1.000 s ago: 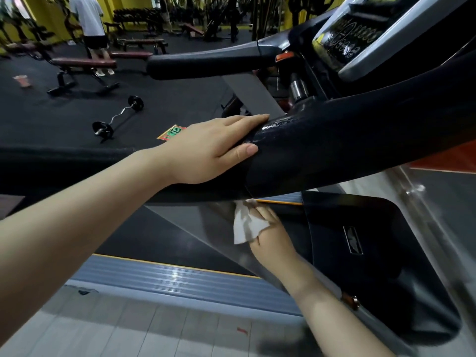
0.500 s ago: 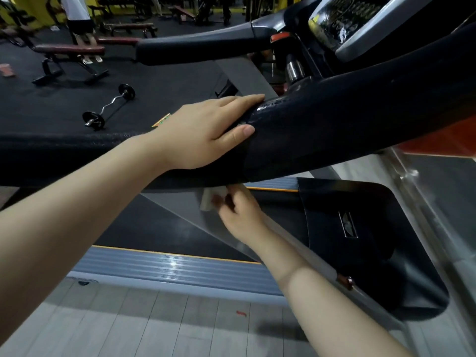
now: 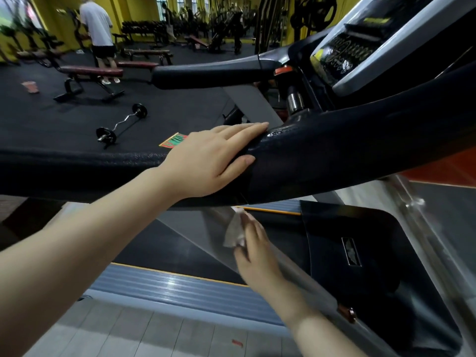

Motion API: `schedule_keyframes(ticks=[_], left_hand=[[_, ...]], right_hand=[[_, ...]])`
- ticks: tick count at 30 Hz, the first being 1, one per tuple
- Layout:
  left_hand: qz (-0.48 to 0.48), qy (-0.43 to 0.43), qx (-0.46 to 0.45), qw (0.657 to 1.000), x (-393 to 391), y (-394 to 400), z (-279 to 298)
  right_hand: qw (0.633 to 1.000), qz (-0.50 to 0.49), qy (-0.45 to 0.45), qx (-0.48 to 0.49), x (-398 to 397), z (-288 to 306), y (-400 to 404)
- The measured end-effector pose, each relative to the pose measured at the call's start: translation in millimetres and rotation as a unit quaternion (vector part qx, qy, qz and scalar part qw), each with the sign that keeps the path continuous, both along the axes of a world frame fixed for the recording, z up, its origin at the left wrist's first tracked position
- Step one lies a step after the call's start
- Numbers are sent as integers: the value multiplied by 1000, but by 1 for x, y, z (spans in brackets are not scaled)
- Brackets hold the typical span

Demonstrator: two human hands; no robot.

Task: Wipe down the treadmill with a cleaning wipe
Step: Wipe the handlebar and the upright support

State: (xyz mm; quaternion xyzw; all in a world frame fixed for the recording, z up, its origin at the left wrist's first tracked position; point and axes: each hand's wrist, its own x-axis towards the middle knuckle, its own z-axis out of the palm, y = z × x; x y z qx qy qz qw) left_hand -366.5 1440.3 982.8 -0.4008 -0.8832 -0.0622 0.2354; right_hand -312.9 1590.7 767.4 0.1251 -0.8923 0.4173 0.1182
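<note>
- White and crumpled, the cleaning wipe [image 3: 235, 232] sits under the fingers of the right hand [image 3: 253, 249], pressed against the grey slanted post [image 3: 206, 228] of the treadmill.
- That grip has its fingers mostly straight and close together, pushing the wipe flat on the metal. I cannot see if the thumb tucks around it.
- The grey post runs long, from up near the black handrail [image 3: 334, 155] down toward the lower right. I think the next rub should follow that line, up or down the post.
- The right hand is the nearer one to the post. It is already touching it through the wipe.
- The left hand [image 3: 211, 158] rests on top of the black handrail, fingers spread out and lying over it. It holds nothing else, and I think it is just there for balance.
- The post looks smooth and shiny, so the wipe should slide easily. The handrail looks bumpy and a bit wet.
- Below are the grey side rail [image 3: 164, 287] of the treadmill and a pale tiled floor [image 3: 128, 333].
- Farther off is a gym room with a barbell [image 3: 121, 126] on the dark mat, a weight bench [image 3: 90, 73], and a person [image 3: 98, 34] standing well apart.
</note>
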Motion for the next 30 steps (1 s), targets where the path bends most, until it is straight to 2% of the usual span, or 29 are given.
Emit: schedule_keyframes(ticks=[4,6,8,10,13,15,18,21,24,26,28,30], left_hand=[[-82,167,0,982,19,3,-33],[-182,194,-47,963,37,9,-74],[-234,137,-151,951,48,16,-115],[-174,53,-200,963,43,28,-145],[-40,-9,-205,978,30,56,-168],[-5,-22,-187,982,26,79,-179],[0,-7,-154,988,22,114,-194],[10,-36,-149,988,21,150,-216],[10,-34,-170,985,26,188,-266],[-5,-46,-184,982,34,217,-303],[-15,-66,-187,980,38,246,-331],[-2,-89,-188,978,37,267,-351]], right_hand=[[997,25,53,45,-7,18,-17],[999,38,12,12,-5,-9,8],[998,-1,-44,-36,7,-54,43],[991,-82,-82,-66,24,-101,83],[982,-128,-114,-83,36,-132,116],[990,-89,-63,-91,33,-121,103],[998,-33,0,-61,29,-108,74],[997,-70,17,-31,35,-158,109],[979,-189,-66,-48,54,-241,184],[963,-241,-105,-59,64,-274,212],[964,-248,-70,-57,62,-283,213],[973,-211,-1,-99,61,-278,206]])
